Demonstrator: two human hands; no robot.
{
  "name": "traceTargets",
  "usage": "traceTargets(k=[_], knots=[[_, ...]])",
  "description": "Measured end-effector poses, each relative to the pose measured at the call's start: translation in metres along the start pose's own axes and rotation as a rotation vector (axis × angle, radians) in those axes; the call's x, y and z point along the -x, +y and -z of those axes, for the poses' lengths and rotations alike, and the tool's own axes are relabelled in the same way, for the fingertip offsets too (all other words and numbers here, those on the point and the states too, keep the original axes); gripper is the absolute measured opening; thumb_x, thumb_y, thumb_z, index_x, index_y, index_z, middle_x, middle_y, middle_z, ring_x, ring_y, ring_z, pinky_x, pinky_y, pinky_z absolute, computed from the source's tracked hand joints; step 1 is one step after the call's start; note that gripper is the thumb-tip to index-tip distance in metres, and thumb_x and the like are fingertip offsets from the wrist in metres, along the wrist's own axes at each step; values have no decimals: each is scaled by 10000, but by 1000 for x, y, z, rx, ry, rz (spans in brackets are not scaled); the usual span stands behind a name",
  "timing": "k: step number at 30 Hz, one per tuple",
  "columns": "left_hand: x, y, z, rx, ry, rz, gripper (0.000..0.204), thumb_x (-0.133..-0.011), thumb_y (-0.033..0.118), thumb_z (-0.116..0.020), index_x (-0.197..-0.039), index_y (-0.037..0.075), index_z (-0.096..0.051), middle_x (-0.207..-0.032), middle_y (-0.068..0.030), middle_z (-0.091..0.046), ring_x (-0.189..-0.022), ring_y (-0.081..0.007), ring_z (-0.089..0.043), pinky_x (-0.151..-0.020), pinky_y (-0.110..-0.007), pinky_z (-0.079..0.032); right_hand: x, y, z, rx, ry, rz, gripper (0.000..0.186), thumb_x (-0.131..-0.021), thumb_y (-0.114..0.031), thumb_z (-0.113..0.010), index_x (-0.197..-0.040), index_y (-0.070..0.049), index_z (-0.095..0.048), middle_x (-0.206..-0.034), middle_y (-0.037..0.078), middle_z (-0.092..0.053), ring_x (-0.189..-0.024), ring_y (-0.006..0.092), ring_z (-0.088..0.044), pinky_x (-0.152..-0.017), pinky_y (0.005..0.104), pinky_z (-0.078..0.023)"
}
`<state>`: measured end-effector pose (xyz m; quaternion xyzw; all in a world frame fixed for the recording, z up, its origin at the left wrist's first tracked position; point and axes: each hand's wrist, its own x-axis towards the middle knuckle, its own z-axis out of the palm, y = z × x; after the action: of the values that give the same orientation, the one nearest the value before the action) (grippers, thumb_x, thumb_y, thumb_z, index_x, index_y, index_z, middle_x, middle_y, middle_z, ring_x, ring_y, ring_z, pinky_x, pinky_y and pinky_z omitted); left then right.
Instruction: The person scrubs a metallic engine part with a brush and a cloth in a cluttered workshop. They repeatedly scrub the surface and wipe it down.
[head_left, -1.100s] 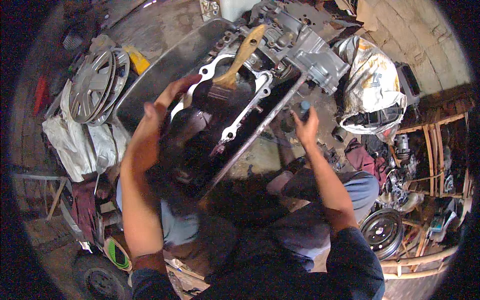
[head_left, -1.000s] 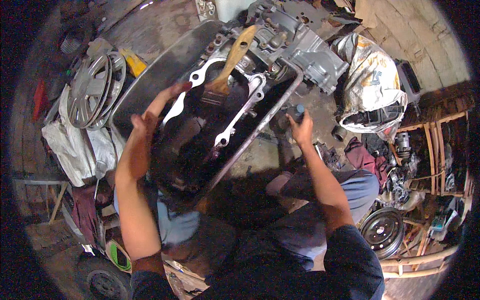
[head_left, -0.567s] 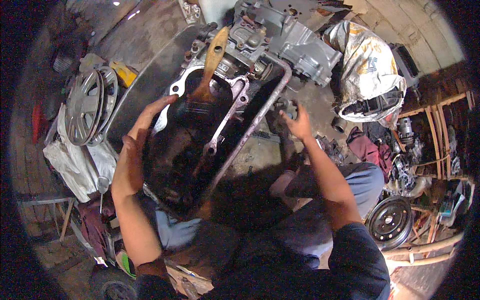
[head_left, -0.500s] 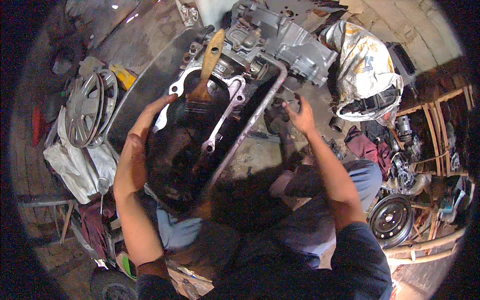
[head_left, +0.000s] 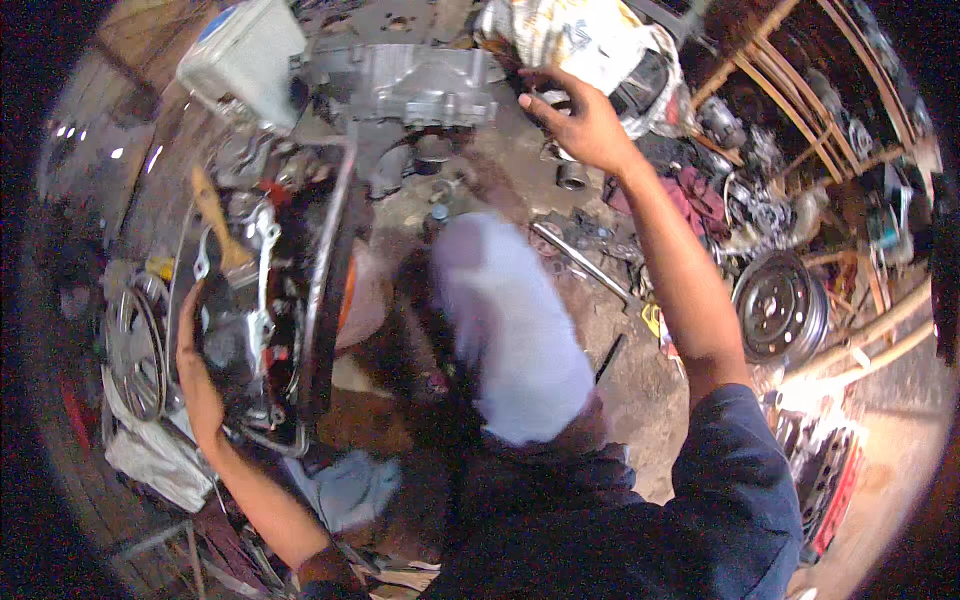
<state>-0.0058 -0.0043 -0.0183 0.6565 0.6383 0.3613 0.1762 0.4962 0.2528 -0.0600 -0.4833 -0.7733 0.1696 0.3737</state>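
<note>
Your right hand [head_left: 592, 130] has moved off the small blue-topped thing [head_left: 440, 212] to in front of the white sack [head_left: 588, 42], top centre of the frame. Thumb and forefinger are spread, nothing visible between them. That leaves only your left hand [head_left: 191, 345] at the engine part [head_left: 264, 270], at the left of the frame; whether it grips or merely rests there, you can't tell. The part looks dark inside, with a pale metal rim; a wooden-handled brush [head_left: 212, 207] lies on it, unheld.

brush [head_left: 213, 208] in tray [head_left: 325, 240] l, sack [head_left: 580, 45] r of casing [head_left: 425, 85], wheel [head_left: 775, 305] r
</note>
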Motion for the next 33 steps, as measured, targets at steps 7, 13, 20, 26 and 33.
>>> traceTargets(k=[7,13,20,26,33], knots=[[3,-22,6,-260,64,-130,893,-1032,695,-323,-1524,-41,-437,-1570,-197,-459,-1488,-338,-382,-1246,-455,-215,134,102,-26,-192,151,-349,402,-978,-273,-719,-1243,24,-669,-1064,149,-747,-987,199,-700,-898,351,-540],[22,-77,28,-266,88,-74,854,-1039,663,-360,-1512,-42,-452,-1574,-199,-451,-1484,-347,-384,-1246,-477,-220,285,227,-126,-12,202,-729,317,-906,-167,-743,-1156,28,-719,-1028,198,-757,-956,261,-729,-871,385,-550],[23,-52,2,-9,195,87,1117,-882,896,-338,-1535,-5,-428,-1559,-186,-459,-1467,-335,-393,-1244,-511,-223,351,232,-177,316,-5,-950,347,-847,-168,-754,-1162,-22,-736,-990,250,-731,-966,399,-723,-839,481,-570],[19,-55,10,64,211,113,1106,-882,901,-312,-1522,11,-453,-1547,-177,-477,-1451,-342,-415,-1235,-523,-246,354,243,-190,228,81,-1053,283,-894,-248,-705,-1146,-124,-739,-1191,178,-692,-1061,414,-675,-879,479,-551],[31,-75,24,-15,232,73,1083,-906,881,-285,-1503,-3,-469,-1525,-175,-502,-1435,-341,-433,-1231,-523,-249,346,240,-193,311,65,-996,279,-922,-227,-665,-1159,-93,-724,-1300,188,-638,-1103,434,-654,-899,505,-526]])
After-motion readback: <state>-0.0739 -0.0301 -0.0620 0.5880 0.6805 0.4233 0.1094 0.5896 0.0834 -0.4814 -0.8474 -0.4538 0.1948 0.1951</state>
